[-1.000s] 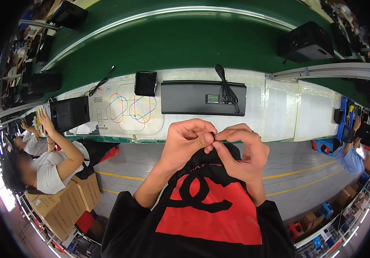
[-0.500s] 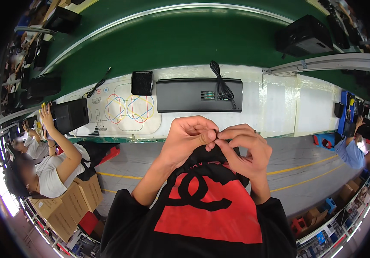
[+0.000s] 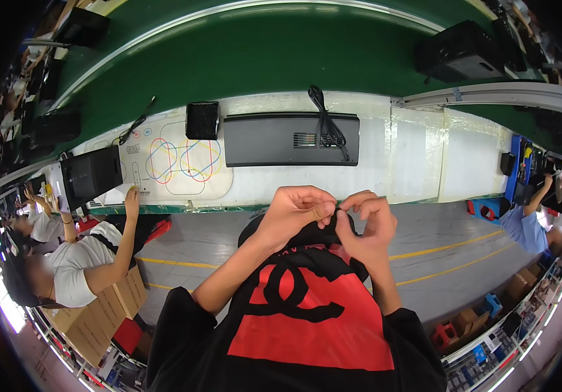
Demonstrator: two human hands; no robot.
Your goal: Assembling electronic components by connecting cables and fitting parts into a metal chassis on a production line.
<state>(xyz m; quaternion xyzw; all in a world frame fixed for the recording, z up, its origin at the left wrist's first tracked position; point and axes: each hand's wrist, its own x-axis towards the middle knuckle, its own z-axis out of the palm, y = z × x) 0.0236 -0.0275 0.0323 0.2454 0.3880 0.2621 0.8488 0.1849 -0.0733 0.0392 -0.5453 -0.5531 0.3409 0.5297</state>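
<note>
My left hand [image 3: 299, 214] and my right hand [image 3: 369, 222] are held up close together over the bench's near edge. The left thumb and forefinger are pinched, and whatever lies between them is too small to make out. Curled fingers show on the right hand, its fingertips beside the left ones; what they hold, if anything, is hidden. Beyond my hands a long dark grey box-shaped device [image 3: 261, 140] lies on the white bench top. A coiled black cable [image 3: 325, 121] rests across its right part, next to a small vent. To its left sits a small black open box [image 3: 202, 121].
A printed sheet with coloured loops [image 3: 186, 160] covers the left bench top. Behind runs a green conveyor belt [image 3: 248, 55], with a black box-shaped device [image 3: 458, 52] on it. At the left a co-worker [image 3: 91, 261] sits by a black speaker-like box [image 3: 95, 175]. Cartons [image 3: 85, 326] stand behind them.
My hands have shifted slightly, and the right fingertips have drawn a little apart from the left. The whole view has moved slightly. The co-worker's hand has come down to the bench edge.
</note>
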